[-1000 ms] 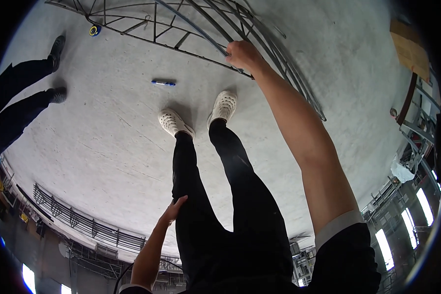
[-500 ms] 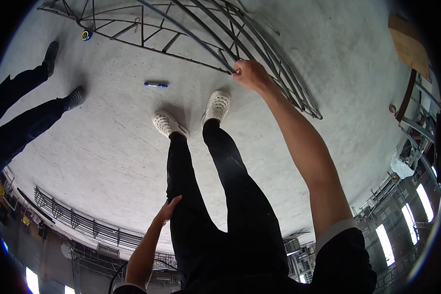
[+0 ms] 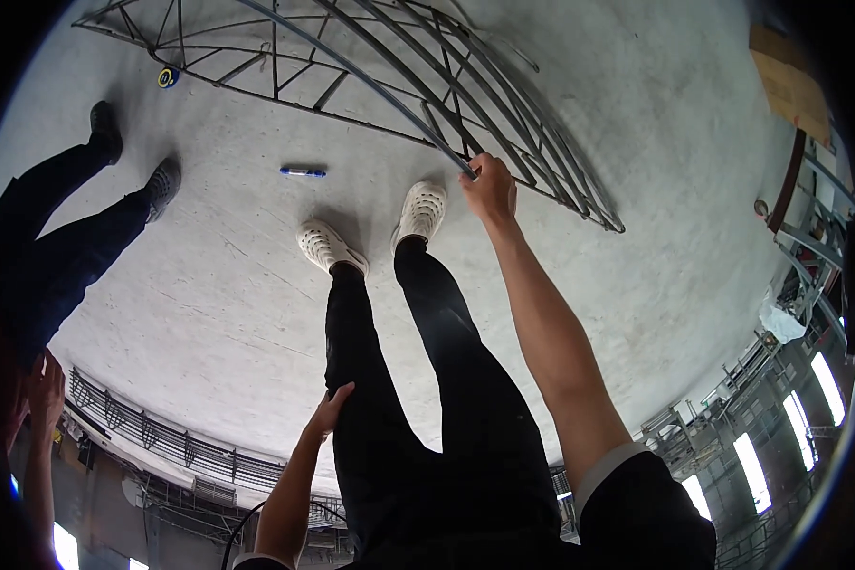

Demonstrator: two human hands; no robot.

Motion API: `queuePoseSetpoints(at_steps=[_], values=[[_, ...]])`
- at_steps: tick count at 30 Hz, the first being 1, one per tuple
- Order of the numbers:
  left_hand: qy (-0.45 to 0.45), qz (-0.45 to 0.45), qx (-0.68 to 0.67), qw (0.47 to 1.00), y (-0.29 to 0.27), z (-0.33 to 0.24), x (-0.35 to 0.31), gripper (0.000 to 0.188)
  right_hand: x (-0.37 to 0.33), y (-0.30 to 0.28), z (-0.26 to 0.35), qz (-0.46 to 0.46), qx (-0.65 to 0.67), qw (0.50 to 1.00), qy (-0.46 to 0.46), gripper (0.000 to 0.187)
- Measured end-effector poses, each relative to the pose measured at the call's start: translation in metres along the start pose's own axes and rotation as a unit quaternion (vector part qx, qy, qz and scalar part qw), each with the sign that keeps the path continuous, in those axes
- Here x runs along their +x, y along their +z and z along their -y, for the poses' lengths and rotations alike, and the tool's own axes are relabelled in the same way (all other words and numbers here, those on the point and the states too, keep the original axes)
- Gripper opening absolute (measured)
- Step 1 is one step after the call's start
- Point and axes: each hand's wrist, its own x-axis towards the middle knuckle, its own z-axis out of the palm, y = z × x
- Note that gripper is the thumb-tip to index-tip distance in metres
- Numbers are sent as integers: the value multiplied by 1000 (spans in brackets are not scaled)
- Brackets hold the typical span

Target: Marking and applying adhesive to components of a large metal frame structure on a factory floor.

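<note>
My right hand point(image 3: 491, 187) is closed round the near end of a long blue-grey metal tube point(image 3: 351, 69), which slopes away to the far left. Under and beside it on the floor lies a dark welded metal truss point(image 3: 256, 88) with zigzag bracing. Several more grey tubes point(image 3: 465, 76) curve along the truss's right part. My left hand point(image 3: 330, 410) rests on my left leg near the knee, thumb apart, with nothing seen in it; its other fingers are partly hidden.
A blue marker point(image 3: 303, 172) lies on the floor beyond my feet. Farther left is a yellow-and-blue tape measure point(image 3: 168, 77). Another person's legs point(image 3: 76, 223) stand at the left. Cardboard point(image 3: 790, 84) and metal frames point(image 3: 812, 245) are at the right, with long lattice frames point(image 3: 180, 445) behind me.
My right hand has drawn closer to me and slightly right, bringing the tube's end off the truss edge. The other person has stepped nearer, and their hand now shows. My left hand has stayed.
</note>
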Motion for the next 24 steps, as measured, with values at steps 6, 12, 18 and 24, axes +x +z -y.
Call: queuePoseSetpoints(at_steps=[6, 12, 18, 24], values=[[10, -3, 17, 1000, 2, 5, 5, 93, -18, 19, -13, -96, 31, 995, 6, 35], [40, -39, -60, 997, 2, 29, 4, 91, -100, 50, -69, 36, 31, 983, 178, 49], [26, -42, -95, 994, 10, 29, 19, 99, -277, 79, -139, 423, 71, 872, 235, 106], [8, -1, -144, 990, -20, 54, 17, 107, -257, 71, -84, 466, -5, 863, 194, 76]])
